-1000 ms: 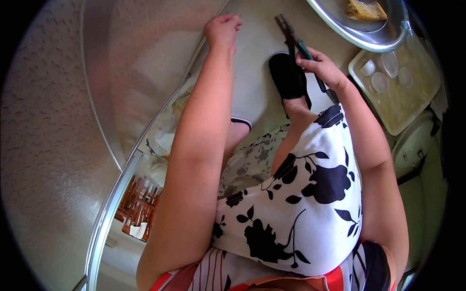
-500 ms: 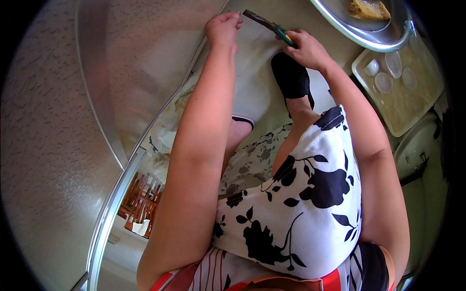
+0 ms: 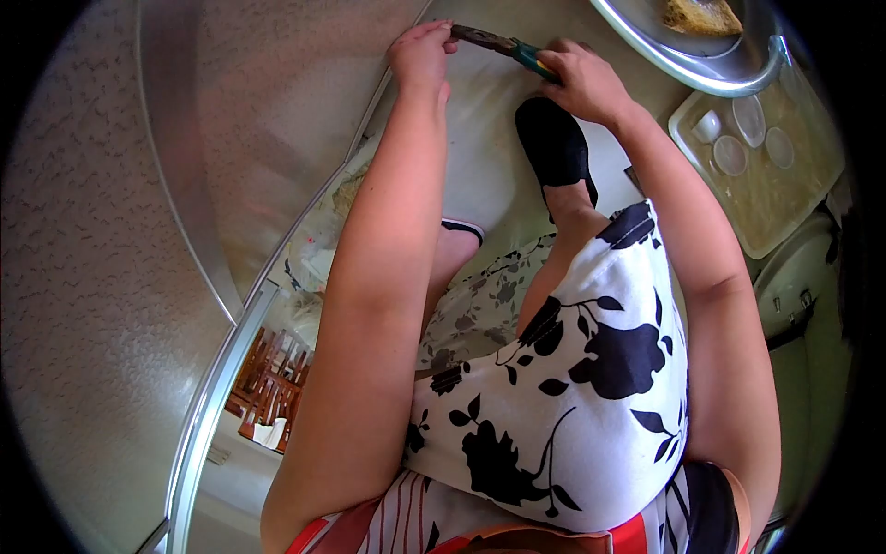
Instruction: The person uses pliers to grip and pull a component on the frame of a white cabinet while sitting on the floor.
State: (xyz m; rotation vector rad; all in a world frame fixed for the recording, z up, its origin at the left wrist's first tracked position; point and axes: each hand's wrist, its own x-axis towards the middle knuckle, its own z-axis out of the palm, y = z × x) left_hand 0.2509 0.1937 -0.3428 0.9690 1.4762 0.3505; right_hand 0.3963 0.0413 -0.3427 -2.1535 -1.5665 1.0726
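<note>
My right hand (image 3: 583, 81) is wrapped round the green handles of a pair of pliers (image 3: 489, 39). The dark jaws point left and reach the fingertips of my left hand (image 3: 420, 57). That hand is closed in a pinch near the metal edge at the top; whatever it grips is too small to make out. Below my right hand is a black shoe (image 3: 552, 143) on my foot. A floral black-and-white cloth (image 3: 554, 388) covers my lap.
At the top right stands a metal basin (image 3: 688, 69) with a yellow sponge (image 3: 703, 17) in it. Beneath it lies a pale tray (image 3: 752, 208) with several small clear lids and cups. A textured panel (image 3: 83, 231) fills the left side.
The pliers have swung from pointing up to pointing left, and their handles have closed together. My right hand has moved up and left, bringing the jaws to my left fingertips.
</note>
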